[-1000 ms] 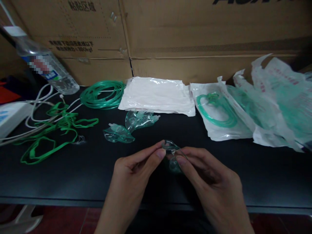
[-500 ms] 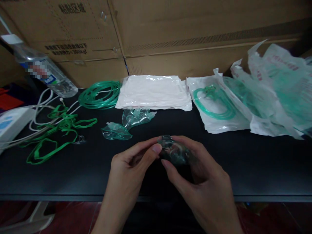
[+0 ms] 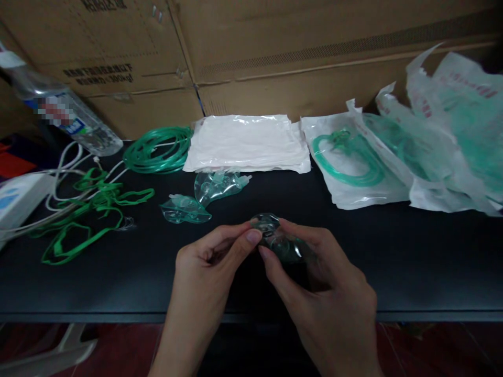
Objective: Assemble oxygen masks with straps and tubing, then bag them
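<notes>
Between my hands, above the front of the table, is a clear green-tinted oxygen mask (image 3: 288, 249). My left hand (image 3: 214, 256) pinches its left edge between thumb and fingers. Around its right side my right hand (image 3: 328, 283) is closed, thumb below and fingers above; the palm side of the mask is hidden. Two more translucent green masks lie beyond my hands: one mask (image 3: 186, 209) to the left and another mask (image 3: 218, 186) just behind it. A coil of green tubing (image 3: 157, 150) rests farther back on the left.
White flat packets (image 3: 247, 144) lie at the back centre. To the right are a packet with green tubing (image 3: 349, 162) and torn plastic bags (image 3: 467, 120). Green elastic straps (image 3: 78, 235), white cables, a power strip (image 3: 23, 196) and a leaning bottle (image 3: 66, 110) occupy the left. Cardboard (image 3: 314, 31) stands behind.
The mask has tilted slightly in my hands, and its clear top edge shows more between my fingertips. The view has shifted a little; the things on the table stay put.
</notes>
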Demonstrator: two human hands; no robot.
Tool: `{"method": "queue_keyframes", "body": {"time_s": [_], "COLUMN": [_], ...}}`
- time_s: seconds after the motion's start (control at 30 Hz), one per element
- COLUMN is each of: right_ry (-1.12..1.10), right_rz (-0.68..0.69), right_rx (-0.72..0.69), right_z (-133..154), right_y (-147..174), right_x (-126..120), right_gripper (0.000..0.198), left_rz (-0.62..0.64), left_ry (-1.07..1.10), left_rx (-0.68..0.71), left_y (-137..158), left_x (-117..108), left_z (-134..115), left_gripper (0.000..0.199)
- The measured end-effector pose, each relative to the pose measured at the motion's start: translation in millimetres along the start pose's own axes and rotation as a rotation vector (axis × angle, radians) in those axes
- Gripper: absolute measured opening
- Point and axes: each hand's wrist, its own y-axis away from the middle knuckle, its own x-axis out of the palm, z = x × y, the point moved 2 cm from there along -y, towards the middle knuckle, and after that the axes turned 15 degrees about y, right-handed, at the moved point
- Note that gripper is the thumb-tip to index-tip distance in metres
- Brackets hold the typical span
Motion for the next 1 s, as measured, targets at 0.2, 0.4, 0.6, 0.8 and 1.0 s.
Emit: {"method": "queue_keyframes", "body": {"time_s": [0.2, 0.4, 0.6, 0.8, 1.0], "right_ry": [-0.012, -0.035, -0.096, -0.159, -0.168], "right_rz": [0.006, 0.017, 0.039, 0.073, 0.045], "right_rx": [0.036, 0.045, -0.024, 0.058, 0.073], "right_z": [0.0, 0.5, 4.3, 3.6, 0.8], "right_y": [-2.0, -3.2, -7.3, -7.7, -3.0], "right_x": [-1.4, -3.7, -6.4, -2.7, -1.4], "right_gripper": [0.027, 0.022, 0.028, 0.032, 0.034], "left_rz": [0.018, 0.042, 0.074, 0.066, 0.058], "left_ry": [-0.014, -0.029, 0.061, 0.182, 0.164], "left_rx": [0.024, 0.034, 0.025, 0.002, -0.004], "left_y": [-0.8, -1.7, -1.7, -1.0, 0.8], "left_x": [0.8, 0.4, 2.3, 5.5, 5.1], "left_z": [-1.5, -1.2, -0.7, -2.0, -1.2], "left_gripper": [0.010, 0.013, 0.015, 0.016, 0.015]}}
